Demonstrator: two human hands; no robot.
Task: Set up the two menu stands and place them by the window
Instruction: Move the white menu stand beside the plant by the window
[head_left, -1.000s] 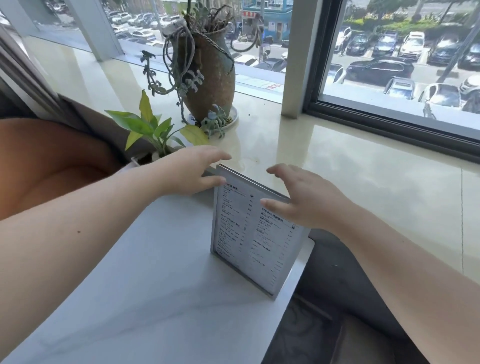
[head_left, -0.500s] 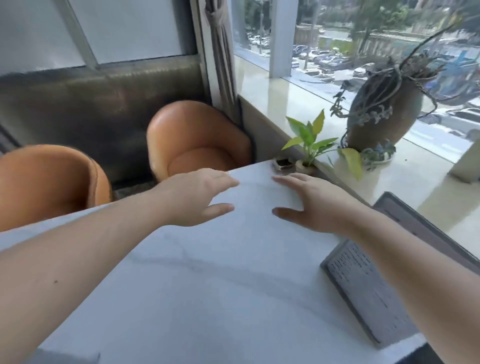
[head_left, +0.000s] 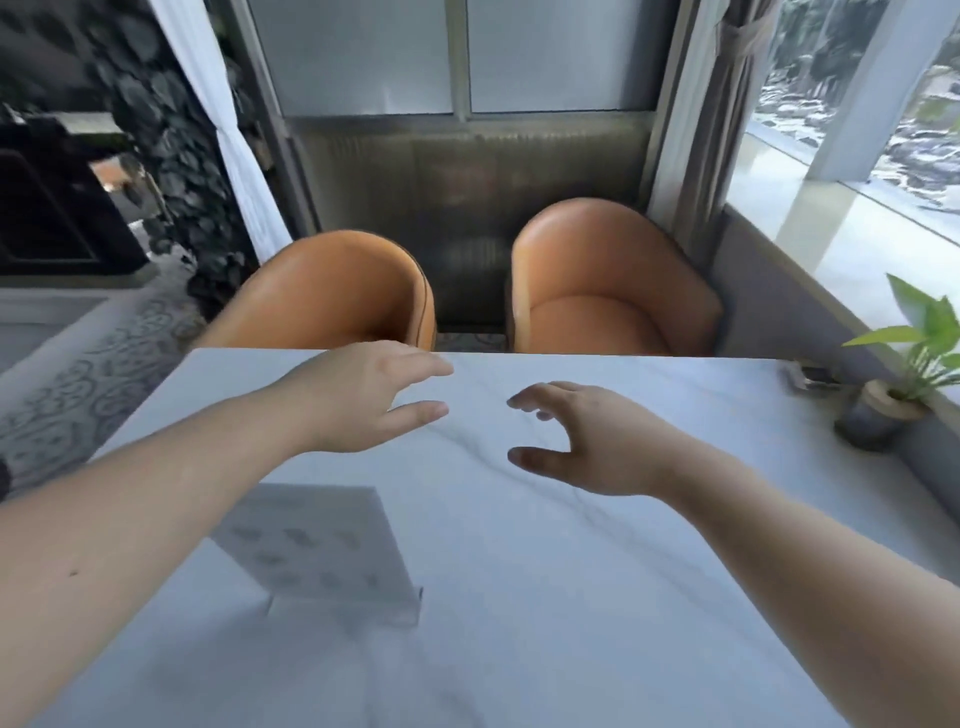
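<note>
Menu stand (head_left: 317, 551): one only in the head view, a clear acrylic sheet holder with blurred grey print, stood on the near-left part of the white marble-veined tabletop (head_left: 545, 597), partly hidden behind the left forearm, well apart from the window side at the right. Second stand not seen.

Hands, two, both bare and held over the middle of the table. Left hand (head_left: 363, 400) spread flat, fingers stretched forward, thumb out, gripping nothing. Right hand (head_left: 587, 441) curled into a loose wide claw, fingers and thumb parted, also gripping nothing. Neither touched the stand; whether either touched the tabletop could not be told.

Chairs, two: rounded orange leather tub chairs beyond the far table edge, one at left (head_left: 332, 291), one at right (head_left: 597, 280), side by side with a gap between.

Plant, one: small green leafy plant in a round dark pot (head_left: 878, 415), at the far-right edge of the table near the pale window ledge (head_left: 810, 223). Beside it, one small dark object, too blurred to name.
</note>
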